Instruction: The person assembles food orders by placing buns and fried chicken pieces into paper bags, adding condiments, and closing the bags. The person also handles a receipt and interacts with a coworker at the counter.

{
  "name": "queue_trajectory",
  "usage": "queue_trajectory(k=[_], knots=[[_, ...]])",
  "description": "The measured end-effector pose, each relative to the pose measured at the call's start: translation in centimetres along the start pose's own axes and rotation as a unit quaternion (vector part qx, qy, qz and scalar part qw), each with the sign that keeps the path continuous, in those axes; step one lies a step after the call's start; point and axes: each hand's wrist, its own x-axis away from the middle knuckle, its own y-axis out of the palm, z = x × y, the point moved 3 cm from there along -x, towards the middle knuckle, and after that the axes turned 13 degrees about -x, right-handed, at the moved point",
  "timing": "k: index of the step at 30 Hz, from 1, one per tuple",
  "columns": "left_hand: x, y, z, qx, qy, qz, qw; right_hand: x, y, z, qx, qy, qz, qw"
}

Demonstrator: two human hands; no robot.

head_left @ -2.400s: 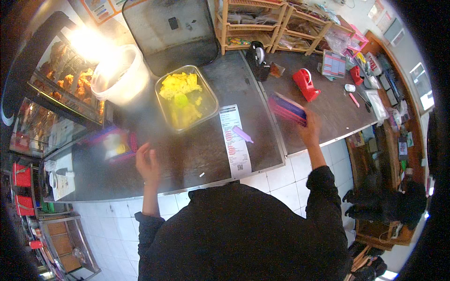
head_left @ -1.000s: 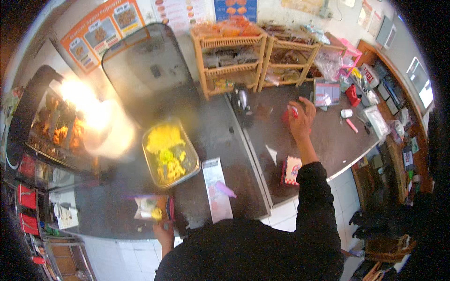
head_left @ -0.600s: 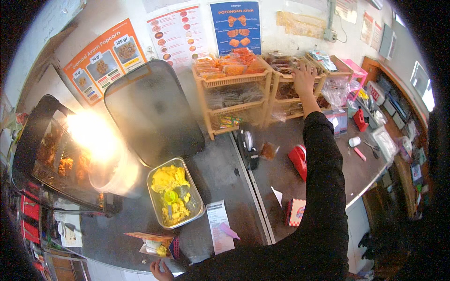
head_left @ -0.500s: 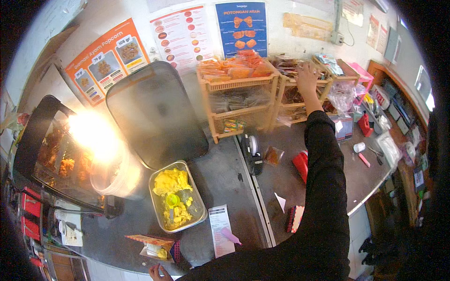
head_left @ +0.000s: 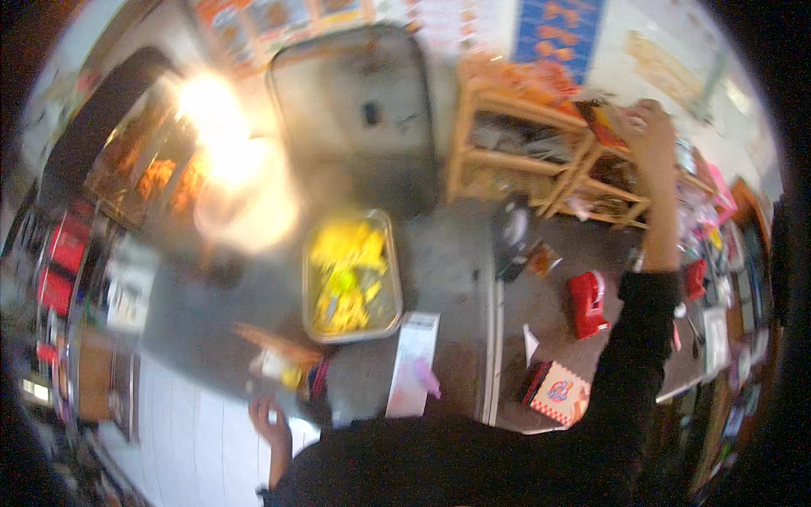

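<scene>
My right hand [head_left: 649, 135] is stretched far out over the top tray of the right-hand tan rack [head_left: 625, 207]. Its fingers are curled, and motion blur hides what they hold. Dark red and yellow sachets [head_left: 598, 125] lie right beside the fingers. Low at the left, my left hand [head_left: 272, 429] hangs near the counter's front edge with nothing in it, fingers loosely bent and apart. Just above it on the counter is an open paper food box [head_left: 317, 378], with a pale wrapped item [head_left: 274, 367] and something yellow in it.
A metal tray [head_left: 395, 296] of yellow food with a green scoop stands mid-counter. Beside it lies a paper slip [head_left: 405, 384]. Further right are a red tape dispenser [head_left: 588, 306] and a checkered box [head_left: 562, 393]. A lit food warmer [head_left: 127, 182] stands at the left.
The view has swung, so the counter things sit higher and mostly further right. My right hand stays at the rack, its fingers now more curled. More of my left hand shows.
</scene>
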Motion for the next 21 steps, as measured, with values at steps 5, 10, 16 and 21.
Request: queue_trajectory(k=[5,10,16,21], knots=[[-0.3,-1.6,-0.3,-0.039,-0.018,0.009,0.999,11.7,-0.6,-17.3,-0.361,-0.013,-0.247,0.899],[-1.8,-3.9,-1.8,-0.011,-0.036,0.049,0.998,28.6,6.7,-33.2,-0.553,-0.038,-0.54,0.633],[-2.2,-4.6,-6.7,0.012,-0.069,0.066,0.995,34.8,7.3,-44.9,-0.486,-0.144,-0.303,0.807],[-3.8,-3.8,-10.3,0.063,-0.052,0.021,0.996,39.4,9.2,-46.2,-0.453,-0.104,-0.321,0.825]])
